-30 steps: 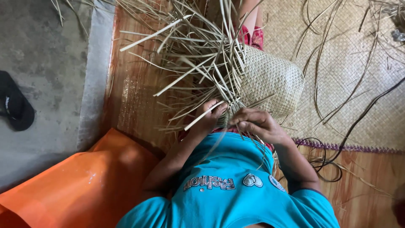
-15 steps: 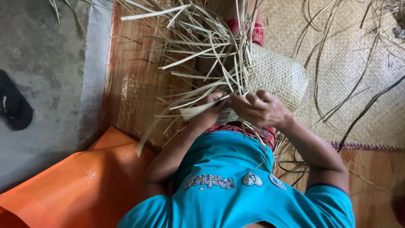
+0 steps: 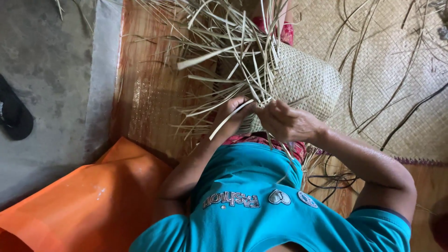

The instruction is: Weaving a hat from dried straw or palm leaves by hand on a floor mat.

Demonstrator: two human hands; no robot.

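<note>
A half-woven basket of pale straw [image 3: 308, 81] lies on its side in front of me, with many loose strips [image 3: 233, 51] fanning out from its open edge to the upper left. My left hand [image 3: 233, 111] pinches a flat strip at that edge, and the strip sticks out down-left. Right beside it, almost touching, my right hand [image 3: 287, 123] is closed on other strips at the same edge. Both forearms reach in from below, over my teal shirt [image 3: 261, 205]. The fingertips are partly hidden among the strips.
A woven mat [image 3: 396, 70] with stray strips covers the floor at right. Wooden boards [image 3: 149, 102] lie under the work. An orange sheet [image 3: 88, 200] is at lower left, a black sandal [image 3: 14, 116] on concrete at far left, and black cords [image 3: 333, 179] by my right elbow.
The loose strips have swung and spread differently over the boards. Both hands shifted slightly along the basket edge, and my left hand now holds a strip pointing down-left.
</note>
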